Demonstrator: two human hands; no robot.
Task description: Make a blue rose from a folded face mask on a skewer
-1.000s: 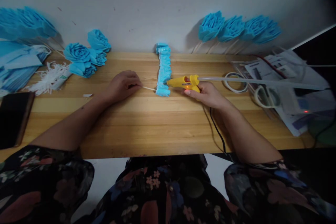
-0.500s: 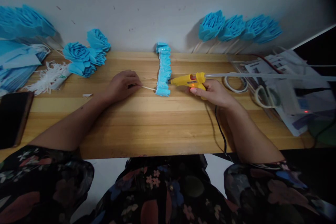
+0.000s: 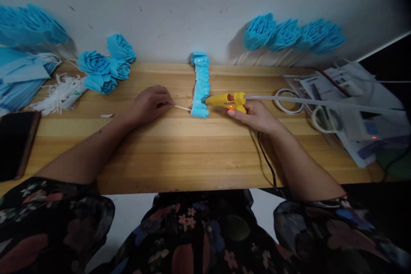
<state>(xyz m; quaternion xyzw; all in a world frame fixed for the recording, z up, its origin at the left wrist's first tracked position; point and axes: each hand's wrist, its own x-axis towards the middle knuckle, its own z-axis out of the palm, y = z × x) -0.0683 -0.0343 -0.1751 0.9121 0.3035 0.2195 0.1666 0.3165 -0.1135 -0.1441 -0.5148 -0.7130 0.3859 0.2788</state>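
A pleated light-blue strip [image 3: 201,83] lies lengthwise on the wooden table, running from near the wall toward me. At its near end a thin pale stick [image 3: 182,107] meets it from the left. My left hand [image 3: 152,103] pinches the stick's other end. To the right, my right hand [image 3: 258,114] is wrapped round a yellow glue gun [image 3: 224,100], its small light glowing orange. The nozzle is at the strip's right edge, near the lower end. A long translucent glue stick [image 3: 308,101] juts out of the gun's back to the right.
Blue flowers [image 3: 93,63] lie at the back left beside white cords [image 3: 62,94] and folded blue sheets [image 3: 22,77]. More flowers [image 3: 260,32] lean on the wall. A phone [image 3: 17,145] is far left; tape [image 3: 289,101] and papers [image 3: 361,154] are right.
My right hand and the glue gun have shifted slightly left, and the glue stick's rear end now tilts lower. My left hand and the blue strip look the same.
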